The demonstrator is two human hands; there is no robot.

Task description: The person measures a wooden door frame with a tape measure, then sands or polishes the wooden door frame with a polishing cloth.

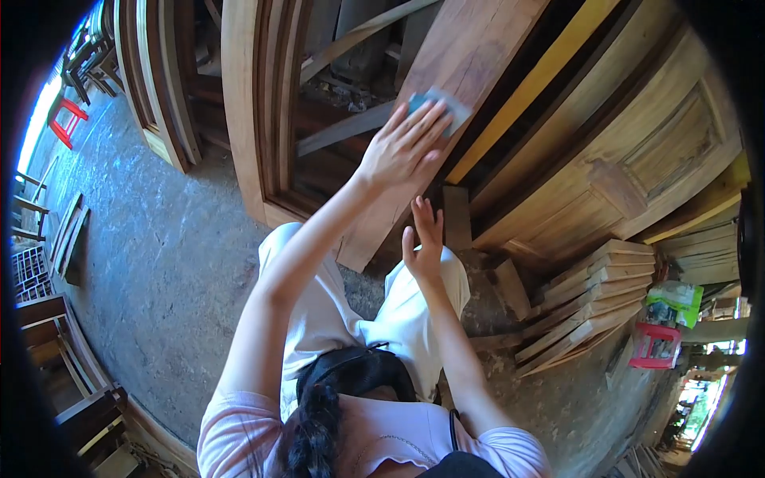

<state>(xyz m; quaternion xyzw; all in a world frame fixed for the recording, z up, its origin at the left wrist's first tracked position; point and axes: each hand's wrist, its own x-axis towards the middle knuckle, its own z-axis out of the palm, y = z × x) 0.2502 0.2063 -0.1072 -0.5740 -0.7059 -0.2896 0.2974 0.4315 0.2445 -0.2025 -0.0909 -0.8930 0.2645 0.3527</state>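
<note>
My left hand (405, 151) lies with fingers stretched over a blurred blue-grey piece of sandpaper (457, 114), pressing it against a long wooden board (454, 60). The board leans up and away from me, its lower end between my knees. Part of the sandpaper is hidden under the fingers. Below and to the right, my right hand (425, 243) hangs over my right knee, near the board's edge. Its fingers are apart and nothing is in them.
Curved wooden frames (243, 103) stand left of the board. On the right lean a yellow strip (530, 88) and a panelled wooden door (629, 171), with stacked wood pieces (590, 307) below. A red stool (655, 346) stands right; another red stool (67, 121) is far left.
</note>
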